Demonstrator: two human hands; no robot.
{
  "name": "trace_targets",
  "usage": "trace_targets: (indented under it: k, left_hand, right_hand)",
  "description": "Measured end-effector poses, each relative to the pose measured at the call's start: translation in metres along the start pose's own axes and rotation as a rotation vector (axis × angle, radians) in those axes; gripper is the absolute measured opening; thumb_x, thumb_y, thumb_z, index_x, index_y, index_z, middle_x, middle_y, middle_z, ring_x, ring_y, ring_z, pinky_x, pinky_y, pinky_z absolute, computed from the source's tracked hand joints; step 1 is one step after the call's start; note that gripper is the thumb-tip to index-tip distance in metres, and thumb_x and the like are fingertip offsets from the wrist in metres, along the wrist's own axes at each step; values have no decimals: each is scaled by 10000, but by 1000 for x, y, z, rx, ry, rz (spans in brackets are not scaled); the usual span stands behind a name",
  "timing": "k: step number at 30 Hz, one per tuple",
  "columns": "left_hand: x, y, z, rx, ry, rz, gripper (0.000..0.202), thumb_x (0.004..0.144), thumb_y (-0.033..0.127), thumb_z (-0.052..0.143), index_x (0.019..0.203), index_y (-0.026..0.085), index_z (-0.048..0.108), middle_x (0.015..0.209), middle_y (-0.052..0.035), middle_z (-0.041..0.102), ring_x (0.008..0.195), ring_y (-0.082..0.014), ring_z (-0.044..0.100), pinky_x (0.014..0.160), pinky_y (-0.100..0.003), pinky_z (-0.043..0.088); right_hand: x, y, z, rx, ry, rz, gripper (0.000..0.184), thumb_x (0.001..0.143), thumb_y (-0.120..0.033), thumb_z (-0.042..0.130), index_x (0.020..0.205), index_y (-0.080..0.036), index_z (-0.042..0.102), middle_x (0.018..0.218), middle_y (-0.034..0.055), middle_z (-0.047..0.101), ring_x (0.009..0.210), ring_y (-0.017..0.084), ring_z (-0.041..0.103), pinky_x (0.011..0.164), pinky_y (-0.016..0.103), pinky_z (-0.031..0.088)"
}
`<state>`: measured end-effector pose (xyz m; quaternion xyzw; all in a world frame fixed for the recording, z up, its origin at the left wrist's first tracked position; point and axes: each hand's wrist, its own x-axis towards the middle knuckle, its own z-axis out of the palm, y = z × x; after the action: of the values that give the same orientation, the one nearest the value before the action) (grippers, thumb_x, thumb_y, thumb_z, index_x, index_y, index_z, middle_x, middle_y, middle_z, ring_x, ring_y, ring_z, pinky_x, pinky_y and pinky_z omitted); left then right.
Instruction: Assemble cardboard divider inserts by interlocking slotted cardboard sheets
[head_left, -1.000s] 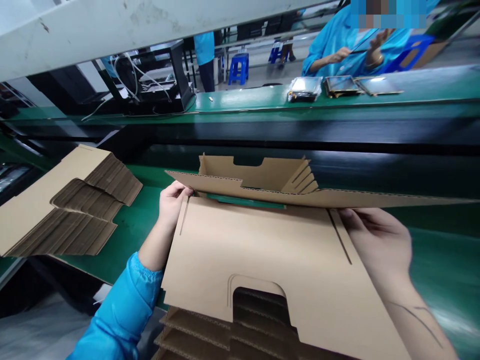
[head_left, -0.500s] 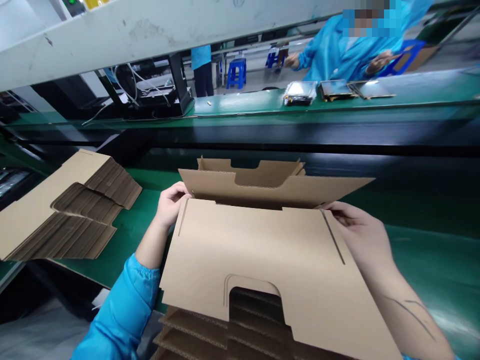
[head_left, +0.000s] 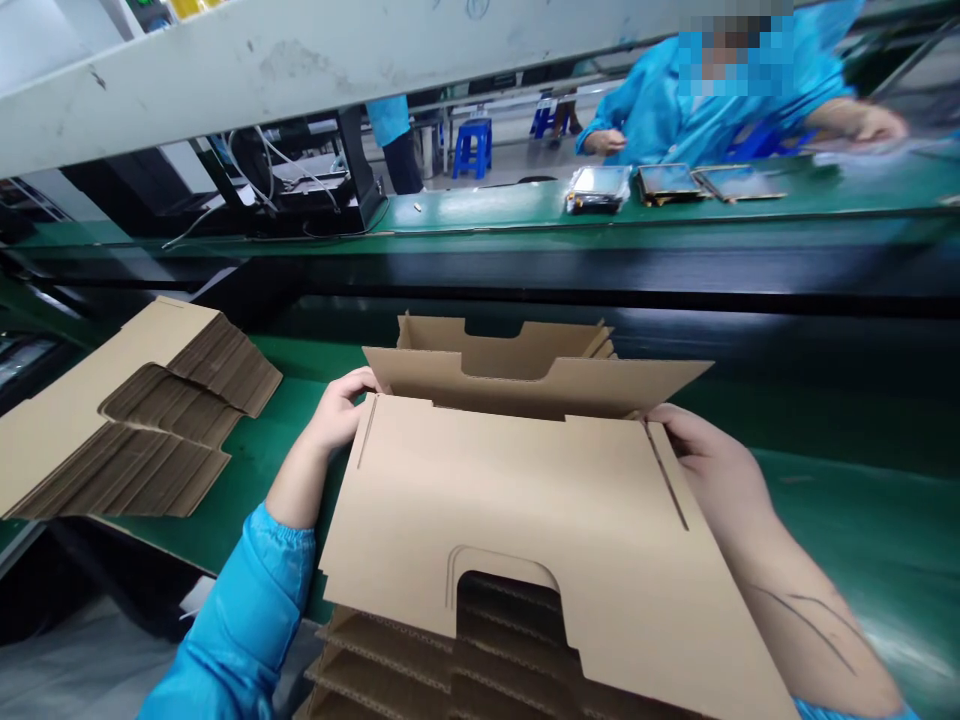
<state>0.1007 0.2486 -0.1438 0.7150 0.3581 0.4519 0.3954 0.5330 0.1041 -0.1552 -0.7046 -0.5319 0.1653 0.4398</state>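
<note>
A brown cardboard sheet (head_left: 517,490) with slots and a cutout lies in front of me, its far panel (head_left: 540,378) folded upward. My left hand (head_left: 346,405) grips the fold at its left end, the fingertips partly hidden behind the cardboard. At the right end of the same fold, my right hand (head_left: 709,455) is closed on the edge, thumb and fingers partly out of sight. More cardboard sheets (head_left: 390,665) are stacked beneath, their corrugated edges showing. Just beyond the raised panel stands another folded cardboard piece (head_left: 495,335).
A stack of flat cardboard sheets (head_left: 150,400) lies at the left on the green bench (head_left: 825,500). Flat screen-like panels (head_left: 600,185) rest on the raised green shelf (head_left: 480,210). Across it sits a person in a blue jacket (head_left: 667,100). A pale beam (head_left: 315,70) crosses overhead.
The raised far panel has tipped slightly, its right corner shifting left. Both my hands stay at the fold. The person opposite has stretched one arm out to the right.
</note>
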Motion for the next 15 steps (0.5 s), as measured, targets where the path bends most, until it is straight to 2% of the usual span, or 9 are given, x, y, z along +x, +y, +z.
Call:
trace_targets:
  k: [3,5,8,10,13,15]
  left_hand:
    - [0,1,0,16,4,-8,378,824,507,963,764,189,766,961,-103,764,899,-239,724,847,-353,583]
    - [0,3,1,6,15,-15,387,817,517,967,765,191,766,959,-103,762,890,-238,719,834,-352,587]
    - [1,5,3,4,16,-22,405,804,540,971,754,193,767,932,-98,757,872,-233,708,817,-347,586]
    - [1,6,4,-8,24,-25,433,792,573,972,748,193,769,917,-95,753,855,-232,701,797,-342,583]
    - [1,4,6,-58,73,-30,484,772,625,975,736,189,767,871,-91,736,816,-229,687,757,-331,575]
    - [1,2,5,-94,102,-34,502,759,635,983,726,187,760,857,-92,730,803,-230,685,743,-329,574]
  right_hand:
    - [0,-5,-3,23,-14,-11,479,750,-696,728,833,-224,710,1137,108,798,1017,319,742,850,413,542]
    - [-1,-8,-4,48,-30,7,460,734,-669,736,848,-223,730,1135,111,801,1026,326,747,867,422,547]
    - [-2,-7,-5,22,-79,2,426,781,-625,725,935,-232,786,1150,103,805,1050,327,759,856,417,555]
    - [-2,-6,-6,18,-66,-24,401,823,-607,727,975,-243,800,1175,97,806,1062,323,766,871,420,570]
    - [-1,-7,-5,95,-83,-64,391,812,-623,763,894,-242,789,1140,115,812,1065,344,775,946,465,619]
    - [1,-8,-3,145,-172,-94,381,803,-622,777,808,-242,768,1115,123,812,1087,356,778,1020,499,639]
